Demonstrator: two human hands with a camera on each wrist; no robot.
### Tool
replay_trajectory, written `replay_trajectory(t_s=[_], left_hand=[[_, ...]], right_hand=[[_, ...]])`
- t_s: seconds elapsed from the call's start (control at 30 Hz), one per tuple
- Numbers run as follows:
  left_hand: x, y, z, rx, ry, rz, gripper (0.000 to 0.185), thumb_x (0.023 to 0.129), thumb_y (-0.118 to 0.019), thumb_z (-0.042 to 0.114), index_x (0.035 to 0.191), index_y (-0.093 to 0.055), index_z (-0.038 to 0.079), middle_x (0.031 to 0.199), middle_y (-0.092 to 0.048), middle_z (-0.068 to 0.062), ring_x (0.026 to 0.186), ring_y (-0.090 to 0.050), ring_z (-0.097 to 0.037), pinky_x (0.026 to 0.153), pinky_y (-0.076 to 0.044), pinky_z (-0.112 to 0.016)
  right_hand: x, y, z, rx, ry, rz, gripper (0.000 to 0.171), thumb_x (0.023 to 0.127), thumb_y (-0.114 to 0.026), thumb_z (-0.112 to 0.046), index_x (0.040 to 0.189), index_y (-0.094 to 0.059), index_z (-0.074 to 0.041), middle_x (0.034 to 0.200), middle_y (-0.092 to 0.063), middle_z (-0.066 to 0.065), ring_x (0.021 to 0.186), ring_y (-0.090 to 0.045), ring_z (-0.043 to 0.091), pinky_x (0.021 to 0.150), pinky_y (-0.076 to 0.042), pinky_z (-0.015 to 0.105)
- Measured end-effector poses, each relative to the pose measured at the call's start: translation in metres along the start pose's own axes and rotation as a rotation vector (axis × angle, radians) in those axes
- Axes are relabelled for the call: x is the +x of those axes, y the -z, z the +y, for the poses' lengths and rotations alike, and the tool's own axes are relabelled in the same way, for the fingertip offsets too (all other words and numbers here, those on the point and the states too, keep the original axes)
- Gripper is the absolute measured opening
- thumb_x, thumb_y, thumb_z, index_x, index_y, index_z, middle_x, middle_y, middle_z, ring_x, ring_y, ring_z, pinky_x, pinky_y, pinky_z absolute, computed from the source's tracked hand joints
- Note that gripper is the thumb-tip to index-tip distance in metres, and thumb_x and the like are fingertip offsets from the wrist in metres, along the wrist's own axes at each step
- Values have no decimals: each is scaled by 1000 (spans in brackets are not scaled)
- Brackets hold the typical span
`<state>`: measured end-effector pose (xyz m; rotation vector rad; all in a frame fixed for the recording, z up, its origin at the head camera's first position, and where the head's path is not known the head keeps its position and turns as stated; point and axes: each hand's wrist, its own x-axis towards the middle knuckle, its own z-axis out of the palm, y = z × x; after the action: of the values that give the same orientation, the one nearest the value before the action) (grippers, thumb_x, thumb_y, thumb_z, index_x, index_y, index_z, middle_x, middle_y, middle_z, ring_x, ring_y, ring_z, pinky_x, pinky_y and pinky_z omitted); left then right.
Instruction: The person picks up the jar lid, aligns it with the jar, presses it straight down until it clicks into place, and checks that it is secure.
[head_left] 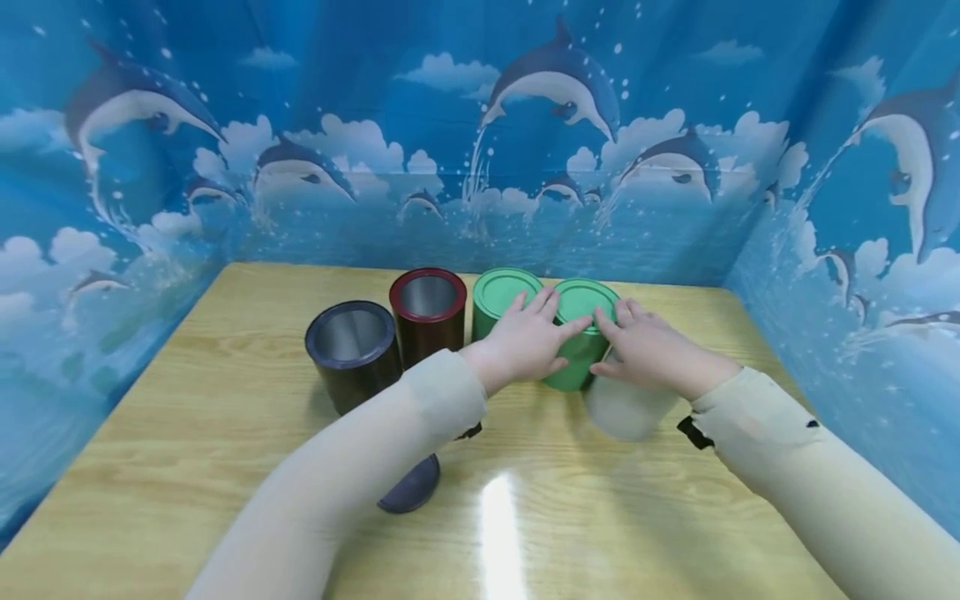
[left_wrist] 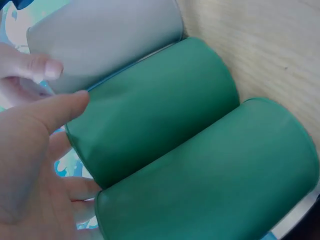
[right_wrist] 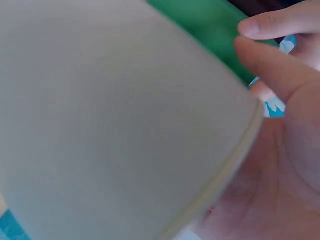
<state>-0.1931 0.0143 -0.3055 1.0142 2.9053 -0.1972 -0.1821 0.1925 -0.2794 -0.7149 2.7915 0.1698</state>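
Left hand lies flat, fingers straight, across the tops of two green lidded tins; its fingertips reach the lid of the right green tin, its palm over the near edge of the left green tin. Right hand also open, fingers extended, resting over the top of a pale grey tin that stands just near-right of the right green tin, touching it in the left wrist view; index finger reaches onto that green lid. Fingertips of both hands almost meet on the lid. Neither hand grips anything. The two green tins stand side by side, touching, at the middle of the table, toward its far edge. Left of them, a dark red tin, open, metal inside showing. Further left and nearer, a dark blue-black tin, also open. A dark round lid lies flat on the table near the left forearm, partly hidden by the sleeve. Blue dolphin-print backdrop encloses the table on three sides.
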Motion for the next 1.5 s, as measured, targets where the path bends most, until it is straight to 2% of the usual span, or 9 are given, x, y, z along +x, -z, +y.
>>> replay_trajectory(t_s=[0.17,0.33,0.5,0.67,0.9,1.13,1.5], left_hand=[[-1,2,0,-18,4,-15,71,92,-48,52,150,-12,34,154,-10,-19,141,-6,-31,110,-14,-51],[0,-1,2,-32,-5,5,71,92,-48,53,150,-12,34,154,-9,-19,141,-8,-31,110,-18,-51],[-1,-7,-1,-64,-9,8,76,92,-47,54,150,-3,34,155,-2,-16,141,-3,-29,110,-17,-51],[-8,-6,-5,-64,-25,11,79,91,-46,55,150,2,33,156,1,-11,141,-1,-28,110,-16,-52],[-33,-3,-10,-39,-37,30,80,90,-48,56,151,-2,31,156,-2,-10,142,-1,-27,110,-15,-51],[-61,-9,-14,0,-26,56,78,90,-49,55,151,-8,28,156,-5,-10,141,-3,-28,109,-19,-52],[-96,-22,-20,-29,13,57,78,89,-53,54,151,-15,27,155,-11,-10,141,-10,-29,108,-22,-53]], right_hand=[[-1,2,-3,-10,30,-2,82,89,-61,-42,143,-26,8,141,-15,41,132,-16,52,103,-21,61],[-1,1,-1,-25,20,19,79,89,-61,-42,142,-30,7,139,-18,42,130,-19,52,103,-22,61],[-4,-3,-2,-34,9,63,75,90,-61,-39,142,-32,6,139,-21,42,129,-23,53,100,-26,61],[-8,-5,-3,-54,-7,118,78,90,-61,-38,144,-27,6,141,-18,40,130,-20,52,100,-26,62],[-14,-3,-14,-99,82,221,78,88,-64,-38,142,-30,7,144,-23,34,131,-23,49,98,-30,62],[-17,-9,-28,-88,111,232,79,87,-64,-40,143,-30,4,148,-21,27,133,-23,45,99,-28,62],[-15,-16,-49,-54,196,276,80,87,-63,-42,145,-28,0,151,-17,21,136,-20,40,103,-29,56]])
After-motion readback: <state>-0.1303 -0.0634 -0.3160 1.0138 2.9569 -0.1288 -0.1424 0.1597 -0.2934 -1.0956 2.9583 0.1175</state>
